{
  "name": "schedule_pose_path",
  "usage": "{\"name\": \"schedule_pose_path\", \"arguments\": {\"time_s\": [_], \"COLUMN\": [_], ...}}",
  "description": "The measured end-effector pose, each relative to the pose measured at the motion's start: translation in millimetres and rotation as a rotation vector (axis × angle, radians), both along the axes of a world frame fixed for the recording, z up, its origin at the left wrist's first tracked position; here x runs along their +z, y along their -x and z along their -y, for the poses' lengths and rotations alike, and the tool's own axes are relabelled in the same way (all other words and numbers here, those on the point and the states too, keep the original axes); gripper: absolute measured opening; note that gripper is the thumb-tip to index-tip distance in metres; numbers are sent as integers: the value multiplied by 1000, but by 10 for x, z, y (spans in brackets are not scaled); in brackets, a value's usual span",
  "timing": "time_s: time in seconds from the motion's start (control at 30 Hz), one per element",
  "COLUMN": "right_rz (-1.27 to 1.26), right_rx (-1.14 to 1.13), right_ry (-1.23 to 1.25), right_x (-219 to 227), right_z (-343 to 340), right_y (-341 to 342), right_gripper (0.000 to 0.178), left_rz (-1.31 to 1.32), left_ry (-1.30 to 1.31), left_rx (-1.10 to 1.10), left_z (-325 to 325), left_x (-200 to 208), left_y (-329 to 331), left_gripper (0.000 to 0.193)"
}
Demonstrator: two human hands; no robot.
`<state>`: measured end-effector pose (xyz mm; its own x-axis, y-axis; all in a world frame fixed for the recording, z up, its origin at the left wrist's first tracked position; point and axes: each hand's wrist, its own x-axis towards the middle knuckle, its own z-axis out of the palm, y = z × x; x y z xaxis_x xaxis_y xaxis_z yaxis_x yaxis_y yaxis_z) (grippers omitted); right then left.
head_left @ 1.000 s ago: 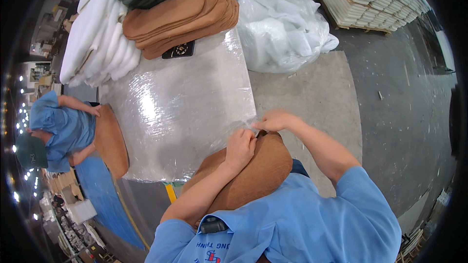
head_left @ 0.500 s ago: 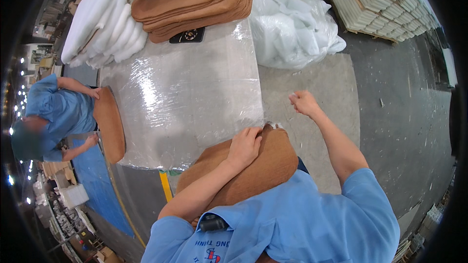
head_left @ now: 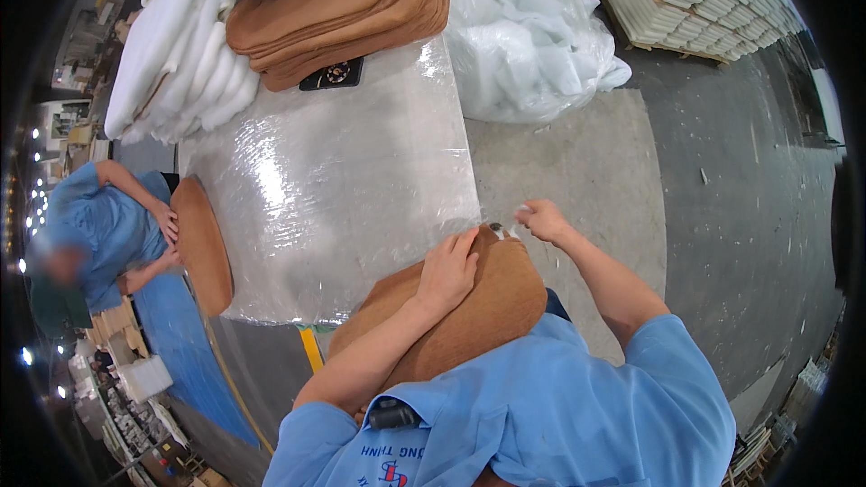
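head view: left fingers (head_left: 462, 248) press brown cushion (head_left: 469, 311).

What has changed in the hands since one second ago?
The right hand left the left hand's side, swung out to the right, then came back near the brown cover's top corner, pinching something small. The left hand stayed flat on the cover; the wrapped table is unchanged.
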<state>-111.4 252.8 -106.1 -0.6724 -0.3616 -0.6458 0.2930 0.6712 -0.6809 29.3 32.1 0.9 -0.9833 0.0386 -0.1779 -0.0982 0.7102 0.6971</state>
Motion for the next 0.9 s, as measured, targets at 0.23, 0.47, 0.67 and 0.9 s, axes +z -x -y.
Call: {"name": "schedule_pose_path", "arguments": {"time_s": [0.23, 0.47, 0.67, 0.9], "right_rz": [216, -161, 0, -220], "right_rx": [-280, 254, 404, 286], "right_ry": [162, 186, 74, -11], "right_x": [222, 930, 831, 204], "right_z": [-50, 510, 297, 234], "right_y": [139, 333, 467, 246], "right_gripper": [36, 38, 33, 31], "left_rz": [-125, -166, -56, -19], "left_ry": [83, -194, -274, -276], "left_rx": [116, 160, 146, 85], "left_z": [50, 78, -34, -24], "left_x": [65, 359, 177, 96], "left_y": [40, 337, 191, 235], "left_gripper": [51, 55, 51, 44]}}
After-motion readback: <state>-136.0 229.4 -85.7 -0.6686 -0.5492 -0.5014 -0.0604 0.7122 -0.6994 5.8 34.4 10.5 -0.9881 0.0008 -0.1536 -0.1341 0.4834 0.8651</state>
